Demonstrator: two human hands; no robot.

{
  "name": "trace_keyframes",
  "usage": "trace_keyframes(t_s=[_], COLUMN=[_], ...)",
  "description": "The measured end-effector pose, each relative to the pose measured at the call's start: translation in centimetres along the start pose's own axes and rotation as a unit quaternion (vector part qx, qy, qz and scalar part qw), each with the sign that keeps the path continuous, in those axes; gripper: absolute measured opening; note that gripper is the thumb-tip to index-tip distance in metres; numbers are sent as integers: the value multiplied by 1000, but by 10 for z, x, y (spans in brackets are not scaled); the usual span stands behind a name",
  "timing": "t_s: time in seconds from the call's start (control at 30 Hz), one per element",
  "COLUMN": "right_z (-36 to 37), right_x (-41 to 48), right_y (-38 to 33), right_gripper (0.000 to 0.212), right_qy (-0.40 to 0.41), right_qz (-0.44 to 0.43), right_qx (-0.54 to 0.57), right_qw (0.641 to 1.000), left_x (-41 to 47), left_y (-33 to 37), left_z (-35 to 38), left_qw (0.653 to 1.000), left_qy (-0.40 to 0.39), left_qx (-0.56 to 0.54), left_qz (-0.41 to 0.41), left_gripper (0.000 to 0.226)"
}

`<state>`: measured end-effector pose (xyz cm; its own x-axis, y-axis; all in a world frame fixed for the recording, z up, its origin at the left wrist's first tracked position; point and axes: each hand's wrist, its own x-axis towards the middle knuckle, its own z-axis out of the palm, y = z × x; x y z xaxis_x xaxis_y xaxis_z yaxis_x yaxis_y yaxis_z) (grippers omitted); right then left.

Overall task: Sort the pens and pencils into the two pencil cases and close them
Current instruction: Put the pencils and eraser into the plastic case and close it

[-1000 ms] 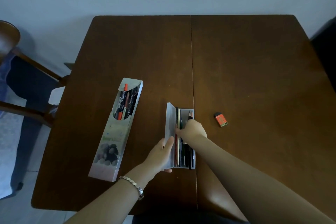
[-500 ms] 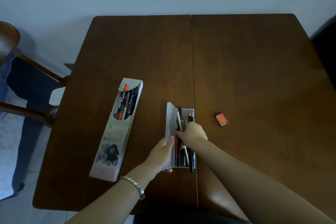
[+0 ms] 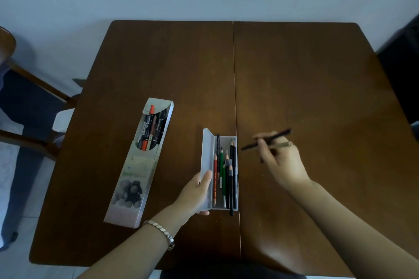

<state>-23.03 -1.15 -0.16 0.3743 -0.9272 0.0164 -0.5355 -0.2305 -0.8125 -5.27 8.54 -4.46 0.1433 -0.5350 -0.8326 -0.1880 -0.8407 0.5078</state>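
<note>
While gripping — right hand [image 3: 281, 161], pens [image 3: 267, 141]

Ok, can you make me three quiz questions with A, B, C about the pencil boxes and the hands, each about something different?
1. Where is the white hinged plastic pencil case?
A. Near the table's middle seam
B. On the chair
C. At the table's far edge

2. What colour is the cap sticking up in the long printed cardboard pencil box?
A. Blue
B. Orange
C. Yellow

3. What is the right hand doing?
A. Lying flat on the table
B. Closing a lid
C. Holding two thin sticks in its grip

Answers:
1 A, the case lies just left of the seam in the dark wooden table.
2 B, the orange marker cap pokes out on top.
3 C, a black pen and a tan pencil are pinched above the table, while the left hand steadies the open lid.
</note>
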Motion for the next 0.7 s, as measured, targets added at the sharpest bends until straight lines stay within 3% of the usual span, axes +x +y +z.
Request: trace_keyframes(t_s=[0.1, 0.13, 0.2, 0.3, 0.33, 0.4, 0.43, 0.6, 0.7], right_z=[11, 16, 20, 32, 35, 44, 47, 64, 69], right_x=[-18, -23, -28, -37, -36, -41, -38, -24, -24], right_y=[18, 22, 14, 18, 22, 34, 41, 45, 40], right_gripper=[28, 35, 29, 37, 44, 74, 79, 61, 61], right_qy=[-105, -165, -231, -247, -266, -253, -239, -202, -210], right_qz=[-90, -99, -91, -63, -79, -140, -137, -189, -156], right_qx=[-125, -160, -214, -188, -227, -288, -299, -358, -359], right_qw=[982, 968, 945, 949, 933, 913, 914, 892, 896], left_x=[-1, -1, -2, -6, -8, -10, -11, -14, -14], left_y=[1, 1, 1, 5, 6, 7, 9, 9, 8], left_z=[0, 0, -1, 0, 1, 2, 2, 3, 4], left_qw=[1000, 1000, 1000, 1000, 999, 999, 1000, 999, 999], left_qy=[-4, -6, -8, -6, -3, -1, 0, -3, -4], left_qx=[-6, -9, -13, -27, -32, -33, -31, -40, -48], left_qz=[1, 2, 0, -1, -1, 1, 3, 12, 16], left_gripper=[59, 59, 59, 55, 54, 53, 52, 50, 49])
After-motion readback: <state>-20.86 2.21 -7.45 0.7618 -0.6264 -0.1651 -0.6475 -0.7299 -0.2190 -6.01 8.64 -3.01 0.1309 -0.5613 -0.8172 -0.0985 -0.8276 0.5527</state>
